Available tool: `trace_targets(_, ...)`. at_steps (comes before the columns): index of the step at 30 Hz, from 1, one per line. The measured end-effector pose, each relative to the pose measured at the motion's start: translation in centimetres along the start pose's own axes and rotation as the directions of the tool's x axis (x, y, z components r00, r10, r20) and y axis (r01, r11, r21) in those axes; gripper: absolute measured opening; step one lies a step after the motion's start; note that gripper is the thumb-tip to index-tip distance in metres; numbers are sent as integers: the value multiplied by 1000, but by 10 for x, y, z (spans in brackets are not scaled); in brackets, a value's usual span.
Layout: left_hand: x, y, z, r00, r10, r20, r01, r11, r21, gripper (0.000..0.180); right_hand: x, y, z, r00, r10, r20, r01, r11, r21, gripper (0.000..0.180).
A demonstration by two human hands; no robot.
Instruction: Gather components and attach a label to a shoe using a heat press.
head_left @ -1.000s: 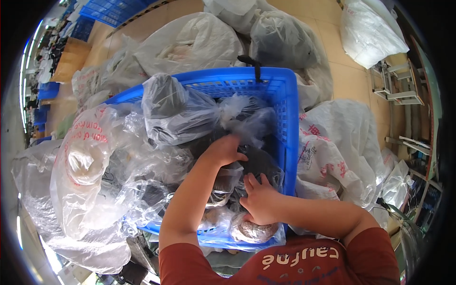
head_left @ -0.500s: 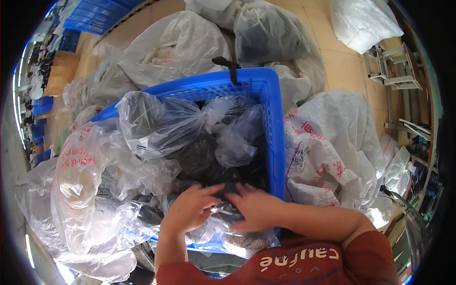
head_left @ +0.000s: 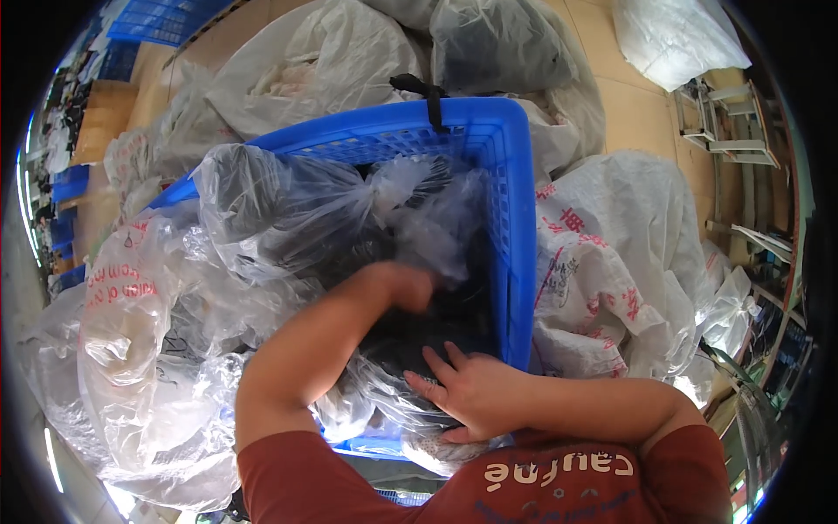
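Note:
A blue plastic basket (head_left: 515,227) stands in front of me, heaped with clear plastic bags of dark stuff. My left hand (head_left: 412,286) reaches into its middle, under a knotted clear bag (head_left: 305,210). Its fingers are blurred and partly hidden, so what they touch cannot be made out. Close to my body, my right hand (head_left: 476,393) lies with fingers spread on a dark plastic-wrapped bundle (head_left: 401,356). Below that hand is a clear bag with something speckled (head_left: 436,450) in it.
Crumpled clear and white bags (head_left: 131,332) spill over the basket's left side. White woven sacks with red print (head_left: 624,253) stand to the right, and more full sacks (head_left: 323,61) behind. A black strap (head_left: 428,96) hangs on the far rim. A metal step stool (head_left: 729,122) is at far right.
My left hand has moved away from me, deeper into the basket, leaving my right hand's side. The right hand has shifted slightly right and now rests flat on the bundle.

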State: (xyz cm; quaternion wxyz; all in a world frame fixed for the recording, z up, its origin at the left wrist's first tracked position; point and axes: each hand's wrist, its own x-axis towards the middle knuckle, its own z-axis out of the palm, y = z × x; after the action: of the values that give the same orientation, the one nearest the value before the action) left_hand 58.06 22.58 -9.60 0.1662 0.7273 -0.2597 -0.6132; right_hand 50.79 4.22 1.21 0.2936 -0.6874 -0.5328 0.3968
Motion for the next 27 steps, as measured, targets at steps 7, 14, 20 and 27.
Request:
trace_targets(7, 40, -63, 6, 725, -65, -685, -425, 741, -520, 45, 1, 2, 6, 999, -23, -48, 22, 1000, -17, 84)
trace_targets(14, 65, -20, 42, 786, 128, -605, -100, 992, 80, 55, 1, -1, 3, 998, -36, -44, 34, 998, -50, 82)
trace_targets(20, 74, -18, 49, 805, 137, -577, -72, 988, 134, 36, 1, 3, 8, 993, -25, -115, 25, 1000, 2, 81)
trace_targets(27, 39, -35, 50, 540, 165, -825, -143, 984, 103, 15, -2, 3, 4, 997, -24, -74, 24, 1000, 6, 81)
